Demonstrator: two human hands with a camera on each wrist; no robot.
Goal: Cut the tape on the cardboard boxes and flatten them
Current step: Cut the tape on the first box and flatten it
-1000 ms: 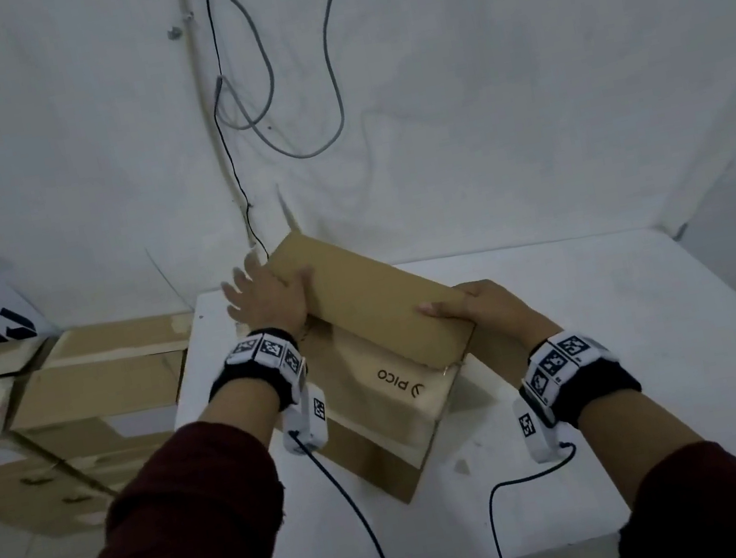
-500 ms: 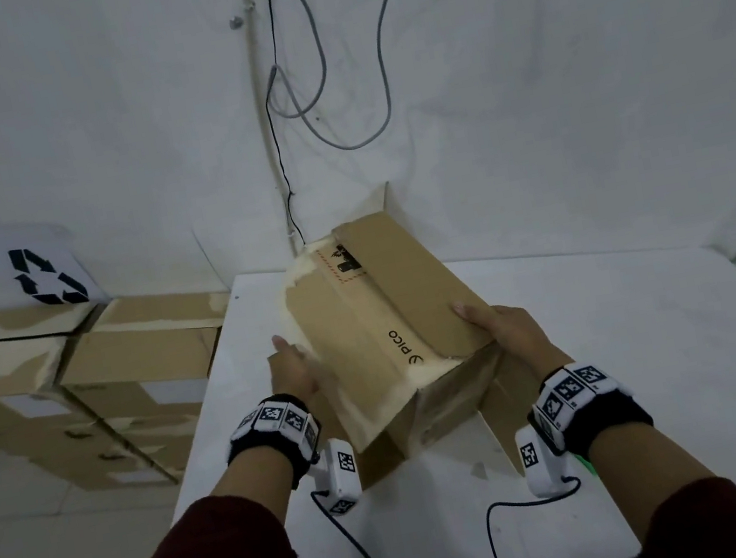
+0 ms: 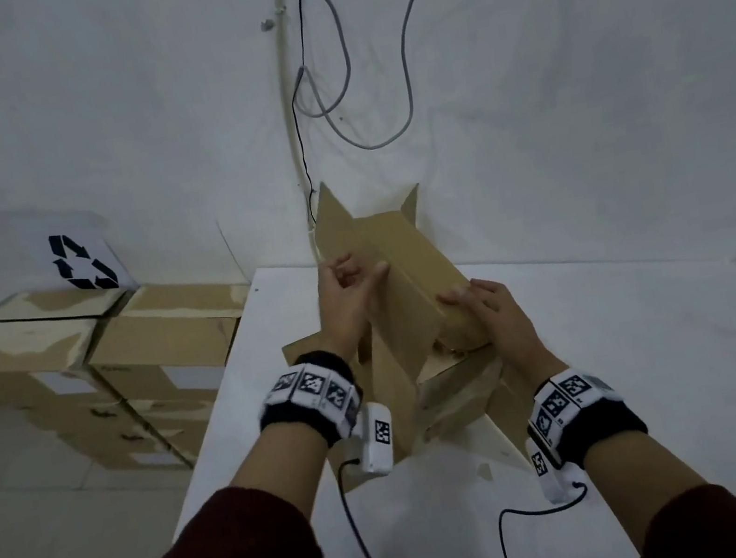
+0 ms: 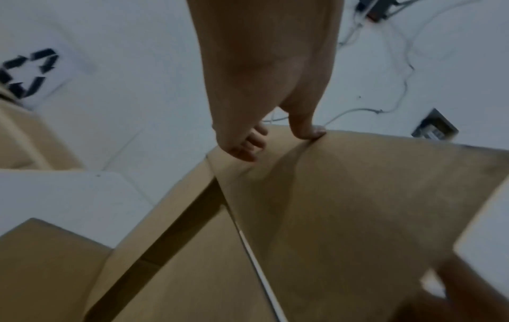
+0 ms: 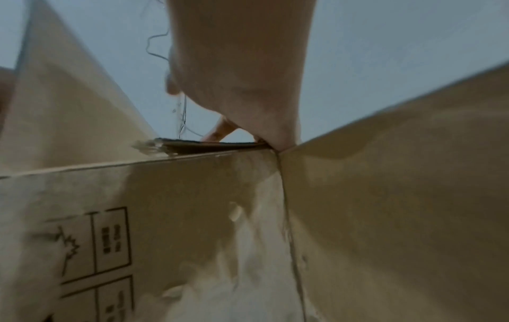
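Note:
A brown cardboard box (image 3: 409,271) stands tilted on the white table (image 3: 642,368), its end flaps splayed open toward the wall and toward me. My left hand (image 3: 351,294) is on the box's upper left side, fingers curled and thumb laid against the top fold; the left wrist view shows the thumb (image 4: 308,130) and curled fingertips (image 4: 248,150) clamped on the cardboard (image 4: 344,207). My right hand (image 3: 492,313) lies flat on the right panel with straight fingers. In the right wrist view the heel of that hand (image 5: 248,87) bears on the box's corner (image 5: 385,217).
Stacked cardboard boxes (image 3: 99,355) sit on the floor left of the table under a recycling sign (image 3: 83,262). Cables (image 3: 323,90) hang down the wall behind the box. Wrist-camera leads (image 3: 360,526) trail over the table's near edge.
The box has swung up onto its end with its flaps spread. My left hand rose from the box's left side to its top fold. My right hand stayed on the right panel.

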